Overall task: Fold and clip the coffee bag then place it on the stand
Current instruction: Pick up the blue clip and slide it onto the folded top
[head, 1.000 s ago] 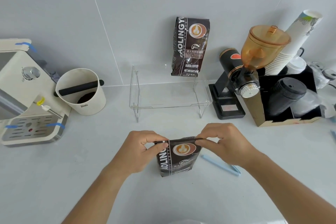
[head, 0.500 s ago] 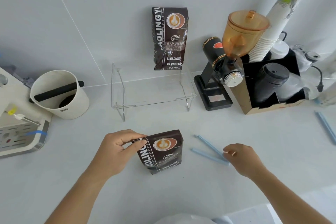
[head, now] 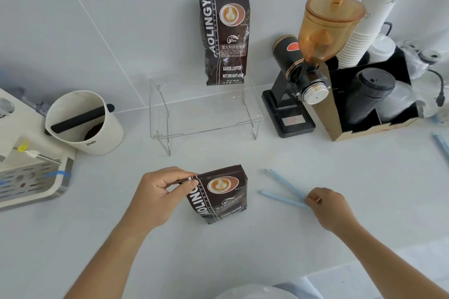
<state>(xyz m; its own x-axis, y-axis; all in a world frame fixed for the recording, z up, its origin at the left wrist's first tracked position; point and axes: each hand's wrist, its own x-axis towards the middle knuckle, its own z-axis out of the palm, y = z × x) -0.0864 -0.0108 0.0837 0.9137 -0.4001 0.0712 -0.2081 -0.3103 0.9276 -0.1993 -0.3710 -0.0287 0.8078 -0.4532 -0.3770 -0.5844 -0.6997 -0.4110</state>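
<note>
A dark brown coffee bag stands upright on the white counter with its top folded down. My left hand pinches the folded top at the bag's left corner. To the right lies a light blue clip, open in a V shape. My right hand grips the clip at its hinged end, fingers closed on it. Behind stands the clear acrylic stand, and a second taller coffee bag stands on its back right part, against the wall.
A white knock box and an espresso machine sit on the left. A coffee grinder, a cardboard organizer with lids and stacked paper cups stand on the right. Another blue clip lies at the right edge.
My right hand let go of the bag's folded top and moved right to the blue clip, closing on its hinged end. My left hand keeps pinching the fold.
</note>
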